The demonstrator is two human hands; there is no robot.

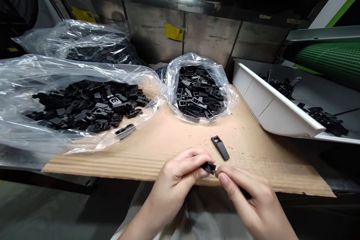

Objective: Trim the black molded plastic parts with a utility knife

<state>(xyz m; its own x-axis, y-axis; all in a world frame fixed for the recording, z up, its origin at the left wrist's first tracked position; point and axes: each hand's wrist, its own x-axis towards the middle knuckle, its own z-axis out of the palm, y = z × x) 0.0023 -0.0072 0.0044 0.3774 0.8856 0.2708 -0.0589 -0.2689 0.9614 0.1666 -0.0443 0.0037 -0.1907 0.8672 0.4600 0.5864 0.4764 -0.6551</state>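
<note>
My left hand point(185, 172) is closed, pinching a small black plastic part point(208, 167) between thumb and fingers above the front edge of the cardboard. Close against that part, my right hand point(247, 191) is closed too, its thumb and forefinger pressed together at the part's end. A thin tip shows at those fingertips and something dark shows under the palm; most of what it holds is hidden, perhaps a thin tool. Just beyond my hands, a single black plastic clip point(220, 147) with a square opening lies on the cardboard sheet point(180, 138).
An open clear bag point(232, 99) of black clips stands at the back middle. On the left spreads another clear bag point(22, 93) with a heap of black parts point(95, 107). A white tray point(275, 110) with black pieces is at right, beside a green ribbed roller point(332, 58).
</note>
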